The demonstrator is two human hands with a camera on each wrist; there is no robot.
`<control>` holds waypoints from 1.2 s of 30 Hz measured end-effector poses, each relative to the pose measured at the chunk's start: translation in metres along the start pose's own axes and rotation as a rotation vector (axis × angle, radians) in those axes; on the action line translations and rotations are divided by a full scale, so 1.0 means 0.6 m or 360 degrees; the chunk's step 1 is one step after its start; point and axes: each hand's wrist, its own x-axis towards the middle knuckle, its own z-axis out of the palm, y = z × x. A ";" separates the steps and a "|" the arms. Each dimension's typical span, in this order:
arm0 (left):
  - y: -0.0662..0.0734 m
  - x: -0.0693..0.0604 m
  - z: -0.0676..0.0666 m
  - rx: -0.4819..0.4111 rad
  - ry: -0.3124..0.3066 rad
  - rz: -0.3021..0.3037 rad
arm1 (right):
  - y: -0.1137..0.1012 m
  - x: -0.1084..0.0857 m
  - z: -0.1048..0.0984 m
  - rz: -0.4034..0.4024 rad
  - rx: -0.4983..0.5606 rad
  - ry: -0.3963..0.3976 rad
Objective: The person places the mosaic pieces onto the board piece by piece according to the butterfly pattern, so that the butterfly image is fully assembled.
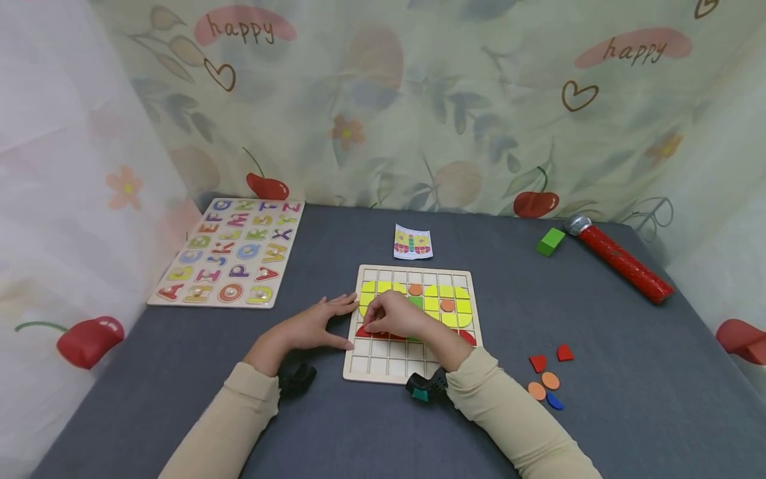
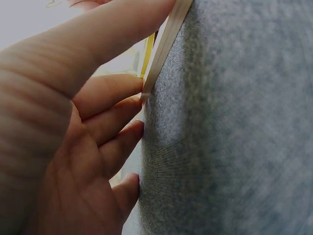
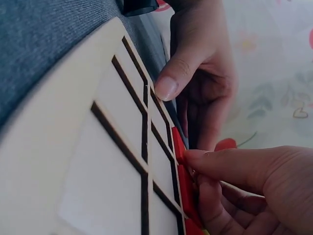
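Note:
A wooden grid board [image 1: 383, 380] lies on the dark table, its upper rows filled with yellow tiles [image 1: 445, 291], a green tile [image 1: 415, 302] and orange discs [image 1: 447, 305]. My left hand [image 1: 311, 326] rests at the board's left edge, thumb and fingers spread and fairly straight. Over the board, my right hand [image 1: 397, 313] has curled fingers, with thumb and forefinger pinching a red tile [image 3: 178, 145] at the left end of a row of red pieces. Part of that row is hidden under the right hand.
Behind the board lies a butterfly picture card [image 1: 413, 243]. An alphabet puzzle [image 1: 239, 253] is at the back left. To the right are loose red tiles [image 1: 538, 363], orange discs [image 1: 550, 380], a blue piece [image 1: 554, 400], a green block [image 1: 550, 241] and a red microphone [image 1: 625, 261].

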 end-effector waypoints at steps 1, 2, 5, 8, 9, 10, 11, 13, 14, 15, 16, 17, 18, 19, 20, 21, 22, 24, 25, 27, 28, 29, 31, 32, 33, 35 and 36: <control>0.000 0.000 0.000 0.0003 -0.0001 0.0002 | -0.001 -0.002 0.000 0.0007 -0.0011 0.0000; 0.000 0.001 0.001 -0.0001 -0.0002 0.0005 | -0.001 -0.003 0.000 0.0016 -0.0016 0.0000; -0.001 0.001 0.002 -0.0011 -0.0008 0.0003 | 0.000 -0.014 -0.003 0.0044 0.0028 -0.0008; 0.000 0.002 0.003 -0.0013 -0.0014 -0.0005 | 0.004 -0.032 -0.012 0.0046 0.0125 -0.0022; 0.000 0.002 0.003 -0.0013 -0.0013 -0.0011 | 0.005 -0.039 -0.016 0.0040 0.0156 -0.0022; 0.000 0.002 0.004 -0.0015 -0.0010 -0.0018 | 0.006 -0.048 -0.020 0.0034 0.0179 -0.0021; 0.000 0.002 0.004 -0.0017 -0.0009 -0.0025 | 0.008 -0.056 -0.024 0.0025 0.0195 -0.0015; 0.000 0.003 0.005 -0.0020 -0.0004 -0.0032 | 0.013 -0.076 -0.032 0.0029 0.0212 0.0000; 0.000 0.003 0.005 -0.0023 -0.0005 -0.0037 | 0.015 -0.086 -0.036 0.0036 0.0221 0.0008; 0.000 0.003 0.005 -0.0025 -0.0005 -0.0042 | 0.018 -0.097 -0.040 0.0045 0.0238 0.0012; 0.000 0.003 0.005 -0.0027 -0.0007 -0.0047 | 0.022 -0.108 -0.043 0.0050 0.0250 0.0017; 0.000 0.003 0.005 -0.0028 -0.0006 -0.0051 | 0.025 -0.119 -0.047 0.0053 0.0265 0.0023; 0.000 0.002 0.005 -0.0033 -0.0003 -0.0054 | 0.028 -0.130 -0.051 0.0067 0.0276 0.0027; 0.001 0.002 0.006 -0.0036 -0.0001 -0.0058 | 0.032 -0.141 -0.054 0.0070 0.0287 0.0032; 0.001 0.001 0.006 -0.0041 0.0000 -0.0060 | 0.035 -0.151 -0.058 0.0082 0.0296 0.0041; 0.002 0.001 0.005 -0.0042 0.0003 -0.0062 | 0.039 -0.161 -0.061 0.0099 0.0297 0.0050; 0.002 0.001 0.005 -0.0041 0.0005 -0.0060 | 0.042 -0.171 -0.064 0.0117 0.0300 0.0061; 0.002 0.000 0.005 -0.0032 0.0005 -0.0040 | 0.050 -0.190 -0.070 0.0168 0.0316 0.0075; 0.002 0.000 0.005 -0.0022 0.0003 -0.0022 | 0.054 -0.200 -0.072 0.0186 0.0325 0.0084; 0.002 -0.001 0.004 -0.0012 0.0000 -0.0008 | 0.061 -0.218 -0.076 0.0216 0.0337 0.0093; 0.002 -0.001 0.003 -0.0009 0.0002 0.0001 | 0.065 -0.226 -0.078 0.0219 0.0344 0.0096; 0.002 -0.002 0.003 -0.0008 0.0003 0.0008 | 0.068 -0.234 -0.080 0.0223 0.0352 0.0096; 0.003 -0.002 0.001 -0.0013 0.0002 0.0009 | 0.075 -0.252 -0.083 0.0228 0.0365 0.0093; 0.004 -0.002 0.001 -0.0015 0.0001 0.0004 | 0.079 -0.260 -0.084 0.0226 0.0374 0.0088; 0.003 -0.002 0.001 -0.0012 0.0005 0.0007 | 0.082 -0.267 -0.086 0.0223 0.0388 0.0086; 0.003 -0.001 0.000 -0.0013 0.0003 -0.0002 | 0.088 -0.282 -0.088 0.0230 0.0426 0.0080; 0.003 -0.001 0.000 -0.0013 0.0001 -0.0006 | 0.091 -0.289 -0.088 0.0242 0.0449 0.0080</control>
